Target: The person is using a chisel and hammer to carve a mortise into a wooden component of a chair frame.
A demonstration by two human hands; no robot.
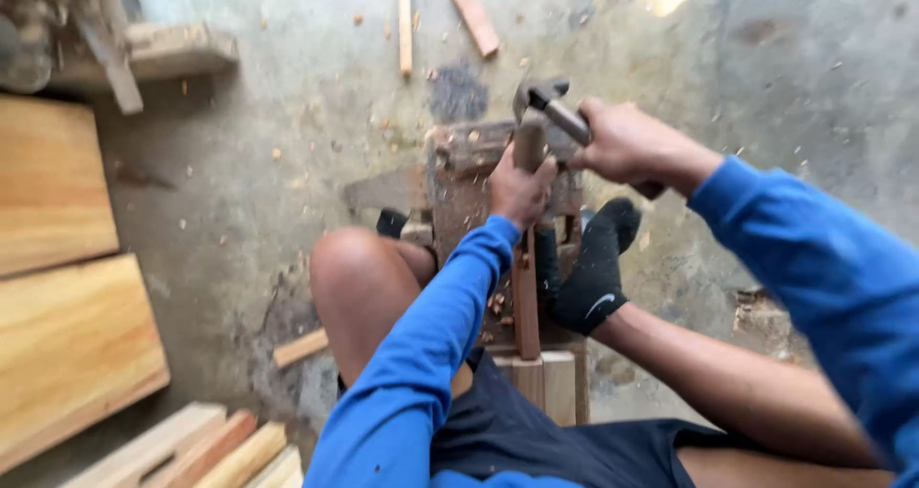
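Concrete floor (287, 115), grey, littered with wood chips. Two light wood panels (57, 277) lie flat at the left edge, a few shorter wood pieces (191, 450) stacked at bottom left. Two thin wood strips (405, 19) lie at the top, well apart from the work.

Person seated low, blue long sleeves, dark shorts, bare knee up on the left, foot in a black sock (593, 268) braced against a worn wooden block (459, 172) on the floor.

A dark, narrow wood stick (526, 297) stands roughly upright against that block, between the knee and the sock, lower end by a pale wood piece (546, 378).

Left hand (520, 189) closed around the upper part of the stick. Right hand (632, 144) wrapped tight on the handle of a claw hammer (546, 105); hammer head sits just above the stick's top end, beside the left hand. Contact between head and stick: can't tell, motion blur.
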